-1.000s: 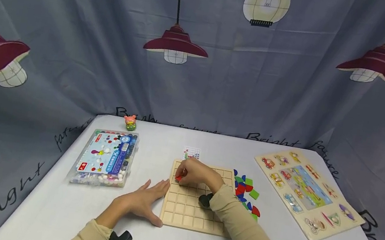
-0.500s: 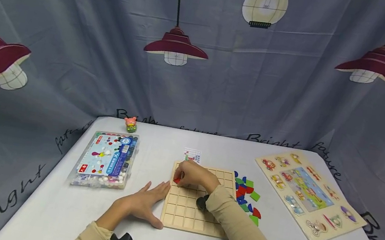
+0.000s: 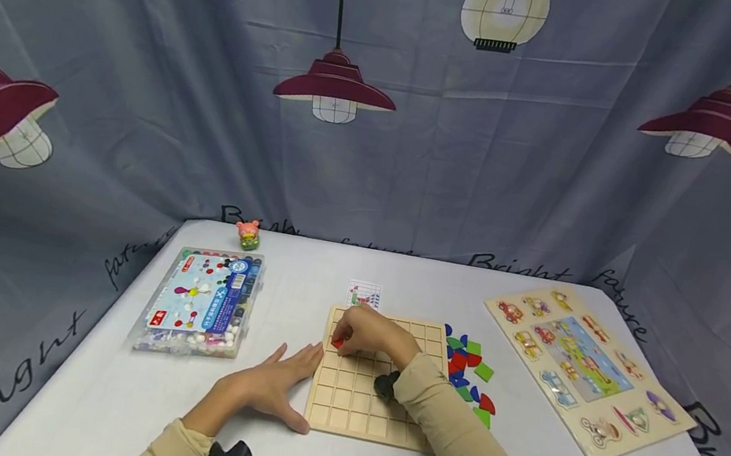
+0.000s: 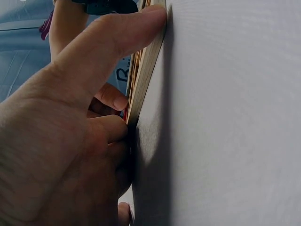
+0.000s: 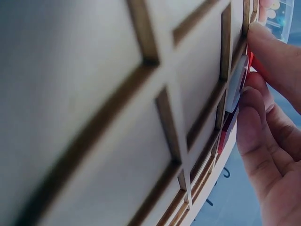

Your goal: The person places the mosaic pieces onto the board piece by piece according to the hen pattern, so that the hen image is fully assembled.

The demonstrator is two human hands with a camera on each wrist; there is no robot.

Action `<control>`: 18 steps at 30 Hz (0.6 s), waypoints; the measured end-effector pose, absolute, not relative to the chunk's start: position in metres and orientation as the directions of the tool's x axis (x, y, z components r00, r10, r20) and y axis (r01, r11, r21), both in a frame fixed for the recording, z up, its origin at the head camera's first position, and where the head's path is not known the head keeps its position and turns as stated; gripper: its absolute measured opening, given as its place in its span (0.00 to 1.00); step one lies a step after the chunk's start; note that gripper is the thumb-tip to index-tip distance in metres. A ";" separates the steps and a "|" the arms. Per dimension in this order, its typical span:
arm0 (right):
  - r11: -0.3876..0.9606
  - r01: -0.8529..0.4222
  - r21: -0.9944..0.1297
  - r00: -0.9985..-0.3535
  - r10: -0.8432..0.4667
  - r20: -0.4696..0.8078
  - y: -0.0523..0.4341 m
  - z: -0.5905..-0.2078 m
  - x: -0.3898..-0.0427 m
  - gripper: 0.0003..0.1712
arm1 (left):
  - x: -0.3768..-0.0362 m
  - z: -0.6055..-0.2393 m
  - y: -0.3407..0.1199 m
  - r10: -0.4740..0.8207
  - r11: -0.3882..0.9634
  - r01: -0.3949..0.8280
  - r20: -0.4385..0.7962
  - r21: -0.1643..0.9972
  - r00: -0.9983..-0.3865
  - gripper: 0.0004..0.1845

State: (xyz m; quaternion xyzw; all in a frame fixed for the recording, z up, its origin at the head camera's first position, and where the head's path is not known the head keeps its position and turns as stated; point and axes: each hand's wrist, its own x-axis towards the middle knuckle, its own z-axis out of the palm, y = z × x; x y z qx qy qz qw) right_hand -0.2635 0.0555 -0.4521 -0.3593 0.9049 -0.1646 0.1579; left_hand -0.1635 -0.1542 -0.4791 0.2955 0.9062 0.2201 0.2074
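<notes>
Right fingers (image 5: pixel 251 129) pinch a red piece (image 5: pixel 259 69); I'd seat it square in the wooden grid board (image 3: pixel 341 400) beneath them, left fingers (image 3: pixel 300 361), spread, bracing the board's edge.

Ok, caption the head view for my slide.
Left hand touches a wooden board; right hand pinches a red piece.

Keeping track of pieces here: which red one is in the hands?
The red piece pinched in the right hand, at the left side of the board. The loose red pieces right of the board are untouched.
</notes>
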 end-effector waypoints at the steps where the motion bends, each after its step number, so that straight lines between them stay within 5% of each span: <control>1: 0.688 -0.598 -0.411 -0.692 -0.702 -0.167 0.056 -0.452 -0.263 0.09 | -0.163 -0.479 -0.154 0.628 0.728 0.444 -0.246 0.522 -0.739 0.65; 18: 0.641 -0.584 -0.498 -0.697 -0.711 -0.097 0.077 -0.447 -0.258 0.14 | -0.165 -0.479 -0.153 0.617 0.746 0.451 -0.255 0.490 -0.744 0.65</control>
